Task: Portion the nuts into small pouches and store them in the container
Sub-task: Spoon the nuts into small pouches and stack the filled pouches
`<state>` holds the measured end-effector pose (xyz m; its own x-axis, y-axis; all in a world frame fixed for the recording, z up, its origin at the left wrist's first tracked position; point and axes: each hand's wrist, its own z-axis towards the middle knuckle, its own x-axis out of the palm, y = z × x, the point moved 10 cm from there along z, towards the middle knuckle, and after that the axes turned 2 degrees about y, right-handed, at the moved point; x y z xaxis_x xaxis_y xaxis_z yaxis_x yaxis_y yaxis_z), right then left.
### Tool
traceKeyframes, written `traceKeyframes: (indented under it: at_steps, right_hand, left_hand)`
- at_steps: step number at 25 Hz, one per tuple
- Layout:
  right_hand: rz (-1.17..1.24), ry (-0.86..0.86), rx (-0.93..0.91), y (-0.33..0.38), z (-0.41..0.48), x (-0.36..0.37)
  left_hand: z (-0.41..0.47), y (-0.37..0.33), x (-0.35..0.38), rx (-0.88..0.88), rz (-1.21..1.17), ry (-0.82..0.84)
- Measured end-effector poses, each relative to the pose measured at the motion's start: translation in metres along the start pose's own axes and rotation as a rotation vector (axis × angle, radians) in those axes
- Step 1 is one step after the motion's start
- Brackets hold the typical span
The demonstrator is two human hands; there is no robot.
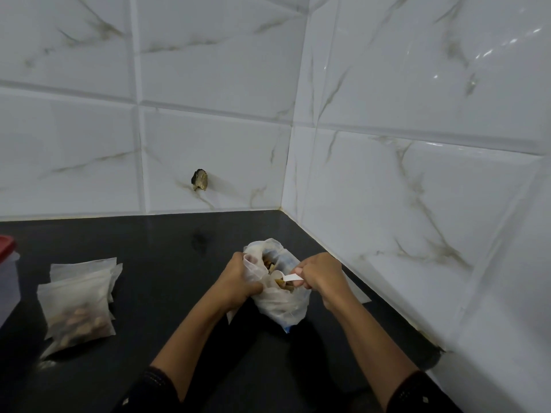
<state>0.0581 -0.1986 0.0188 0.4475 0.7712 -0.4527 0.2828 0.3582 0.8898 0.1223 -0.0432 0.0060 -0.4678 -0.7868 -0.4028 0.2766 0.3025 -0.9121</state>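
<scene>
A translucent plastic bag of nuts (283, 308) stands on the black counter (167, 242) near the corner. My left hand (238, 281) grips the bag's mouth together with a small pouch (253, 265) held open beside it. My right hand (319, 274) holds a white spoon (286, 278) whose bowl carries brown nuts (283, 285) inside the bag. On the left lies a filled pouch (79, 312) with nuts showing through it, on top of other flat pouches (86, 269). At the left edge stands the clear container (7, 281) with a red lid (6, 241).
White marble-look tiled walls (387, 174) meet in a corner just behind and to the right of the bag. A chipped hole (200, 180) marks the back wall. A flat sheet (357, 290) lies on the counter under my right hand.
</scene>
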Motion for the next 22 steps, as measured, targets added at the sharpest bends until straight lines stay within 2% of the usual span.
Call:
traceKeyframes:
  at_steps: [2, 6, 9, 13, 17, 22]
  right_hand:
    - [0.123, 0.019, 0.049, -0.008, -0.002, -0.001]
    - [0.195, 0.003, 0.247, -0.032, 0.002, 0.006]
    - [0.413, 0.052, 0.295, -0.040, 0.000, 0.008]
    - [0.517, 0.068, 0.275, -0.034, -0.008, -0.001]
    - [0.530, 0.059, 0.207, -0.018, -0.009, -0.011]
    - [0.531, 0.070, 0.113, 0.008, -0.014, -0.019]
  left_hand:
    - [0.001, 0.000, -0.003, -0.004, 0.088, 0.021]
    - [-0.001, 0.000, 0.002, -0.008, 0.057, 0.047]
    - [-0.001, 0.005, -0.004, -0.055, 0.070, 0.073]
    - [0.000, 0.011, -0.018, -0.107, 0.167, 0.023]
    - [-0.008, -0.001, -0.024, -0.073, 0.242, -0.100]
    - [-0.004, -0.004, -0.020, -0.032, 0.227, -0.075]
